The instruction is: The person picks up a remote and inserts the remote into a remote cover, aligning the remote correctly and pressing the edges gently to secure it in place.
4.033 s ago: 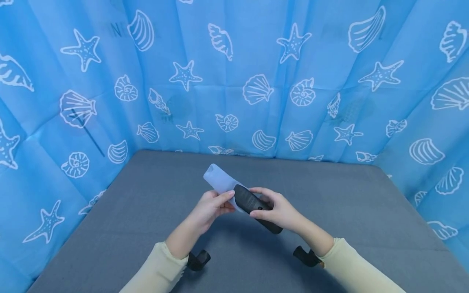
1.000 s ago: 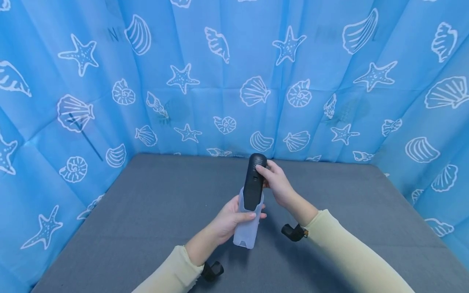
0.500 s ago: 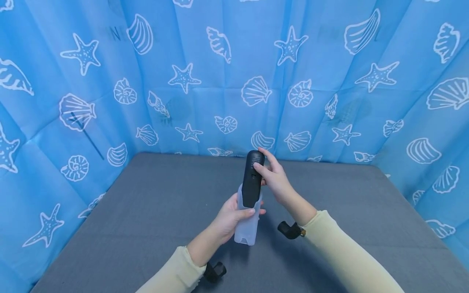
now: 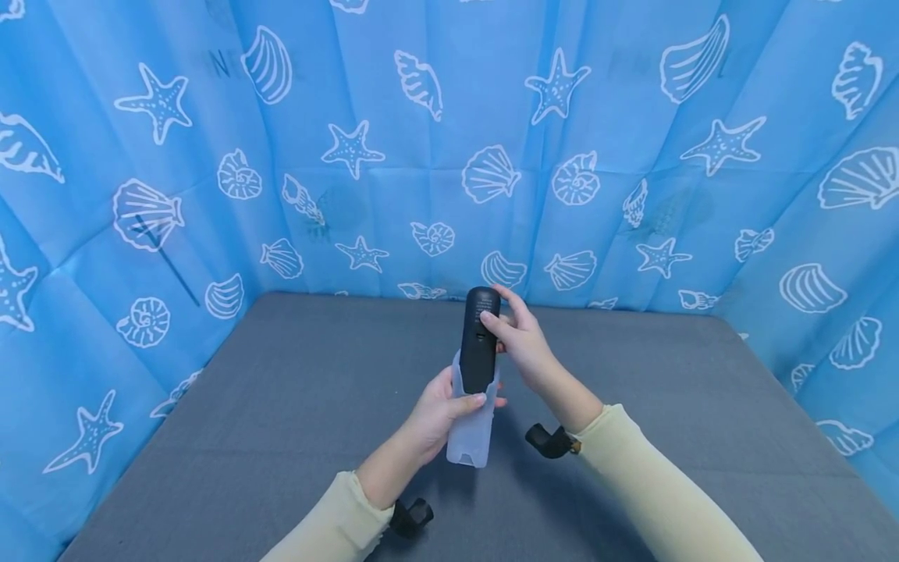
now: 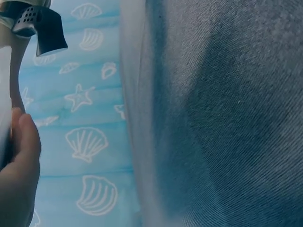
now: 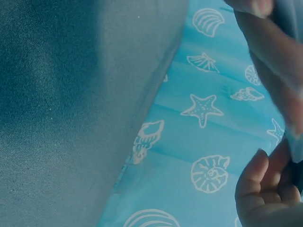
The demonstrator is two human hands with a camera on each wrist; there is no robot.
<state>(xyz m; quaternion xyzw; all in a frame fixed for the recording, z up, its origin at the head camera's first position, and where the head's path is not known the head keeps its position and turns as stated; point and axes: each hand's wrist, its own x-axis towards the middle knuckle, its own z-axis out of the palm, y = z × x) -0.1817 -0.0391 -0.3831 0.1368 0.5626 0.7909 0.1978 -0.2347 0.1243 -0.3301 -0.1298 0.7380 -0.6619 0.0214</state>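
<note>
Left hand [image 4: 431, 415] is gripping a translucent whitish plastic sleeve [image 4: 470, 435]; right hand [image 4: 528, 349] is pinching the far end of an elongated black handset [image 4: 479, 361], sitting partly inside the sleeve, long axes aligning.

Blue shell-print curtains [image 4: 393, 203] surround a gray cloth-covered table [image 4: 316, 375].

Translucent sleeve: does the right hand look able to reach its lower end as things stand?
Probably yes: the sleeve extends below the left hand, with nothing in front of its lower end. The right hand, though, holds the black device and would likely need to let go first.
</note>
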